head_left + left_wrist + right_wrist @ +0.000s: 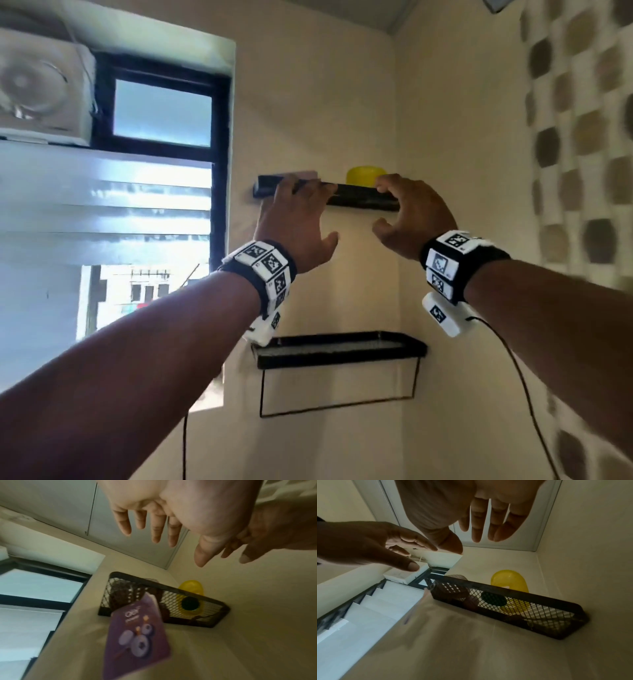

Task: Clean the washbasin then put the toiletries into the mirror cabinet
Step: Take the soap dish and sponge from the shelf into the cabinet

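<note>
A black mesh wall shelf (363, 202) (214, 623) (505, 589) hangs high on the cream wall. On it stands a yellow container (364, 174) (192, 586) (508, 580), with a brownish item at its left end. My left hand (308, 212) (176, 540) is raised to the shelf's left part, fingers straight, holding nothing. My right hand (394, 205) (471, 536) is at the right part, fingers spread and empty. A purple box (137, 635), blurred, is in the air below the shelf's left end, apart from both hands. No washbasin or mirror cabinet is in view.
A second black shelf (342, 353) with a wire rail hangs lower on the same wall. A dark-framed window (161, 113) and a white fan unit (41, 89) are to the left. A patterned tile wall (582, 137) closes the right side. Cables (524, 377) hang from my wrists.
</note>
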Available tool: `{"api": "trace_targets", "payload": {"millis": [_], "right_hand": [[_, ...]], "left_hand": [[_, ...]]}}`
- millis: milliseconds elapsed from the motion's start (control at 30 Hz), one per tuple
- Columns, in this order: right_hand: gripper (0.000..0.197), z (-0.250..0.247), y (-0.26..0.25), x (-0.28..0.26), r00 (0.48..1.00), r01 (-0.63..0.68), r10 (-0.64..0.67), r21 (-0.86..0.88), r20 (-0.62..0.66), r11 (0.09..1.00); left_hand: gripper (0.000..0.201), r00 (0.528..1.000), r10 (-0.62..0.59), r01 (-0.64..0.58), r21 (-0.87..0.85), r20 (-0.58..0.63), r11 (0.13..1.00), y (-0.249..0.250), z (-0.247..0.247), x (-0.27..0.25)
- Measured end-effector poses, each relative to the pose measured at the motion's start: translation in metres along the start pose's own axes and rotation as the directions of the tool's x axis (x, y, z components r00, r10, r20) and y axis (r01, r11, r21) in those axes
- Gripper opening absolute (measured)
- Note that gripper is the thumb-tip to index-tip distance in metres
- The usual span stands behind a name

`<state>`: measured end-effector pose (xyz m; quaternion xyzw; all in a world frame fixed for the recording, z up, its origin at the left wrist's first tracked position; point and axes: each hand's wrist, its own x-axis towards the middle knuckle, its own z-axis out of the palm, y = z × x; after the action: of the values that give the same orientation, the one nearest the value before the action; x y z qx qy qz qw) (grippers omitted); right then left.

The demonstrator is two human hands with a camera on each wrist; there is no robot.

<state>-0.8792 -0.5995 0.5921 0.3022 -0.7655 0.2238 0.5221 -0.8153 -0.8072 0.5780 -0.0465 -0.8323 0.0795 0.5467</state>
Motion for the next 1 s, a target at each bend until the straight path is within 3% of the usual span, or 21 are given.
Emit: {"api": "trace_targets", "payload": {"millis": [167,300,367,467,533,600,700,800,900,1000], "right_hand": [[0.068,0.035,0.016,0.069,0.997,0.056,-0.051,-0.079,0.066,0.995],[0.062,0.064,0.029,0.110,0.996,0.062,-0.066,-0.075,-0.052,0.995],[0.069,0.074,0.036,0.128,0.997,0.017,-0.024,-0.096,-0.076,0.995],[0.074,0.090,0.051,0.148,0.988,-0.140,0.146,-0.132,0.039,0.981],[0.064,0.098,0.060,0.156,0.977,-0.174,0.193,-0.180,0.092,0.968],[0.039,0.104,0.068,0.161,0.983,-0.142,0.165,-0.220,0.086,0.965],[0.010,0.101,0.071,0.158,0.992,-0.119,0.125,-0.211,0.014,0.970],[0.009,0.096,0.067,0.146,0.993,-0.072,0.057,-0.144,-0.102,0.987],[0.013,0.091,0.060,0.132,0.983,-0.011,-0.011,-0.121,-0.186,0.993],[0.017,0.085,0.054,0.115,0.972,0.043,-0.067,-0.111,-0.226,0.993]], "left_hand": [[0.076,0.990,-0.136,0.133,0.107,0.019,0.985,-0.055,0.028,0.066],[0.064,0.984,-0.170,0.166,0.068,0.059,0.984,-0.086,0.051,0.108],[0.058,0.975,-0.188,0.184,0.051,0.115,0.982,-0.094,0.057,0.122],[0.044,0.942,-0.266,0.252,0.094,0.204,0.963,-0.099,0.065,0.137],[0.040,0.929,-0.280,0.263,0.102,0.240,0.959,-0.098,0.068,0.144],[0.041,0.941,-0.236,0.231,0.050,0.243,0.972,-0.095,0.067,0.150],[0.030,0.953,-0.240,0.247,-0.016,0.184,0.969,-0.089,0.059,0.152],[0.017,0.965,-0.251,0.253,-0.017,0.079,0.967,-0.085,0.055,0.147],[0.020,0.983,-0.156,0.154,-0.026,-0.096,0.988,-0.079,0.058,0.138],[0.022,0.967,-0.079,0.070,-0.045,-0.244,0.997,-0.072,0.062,0.131]]}}
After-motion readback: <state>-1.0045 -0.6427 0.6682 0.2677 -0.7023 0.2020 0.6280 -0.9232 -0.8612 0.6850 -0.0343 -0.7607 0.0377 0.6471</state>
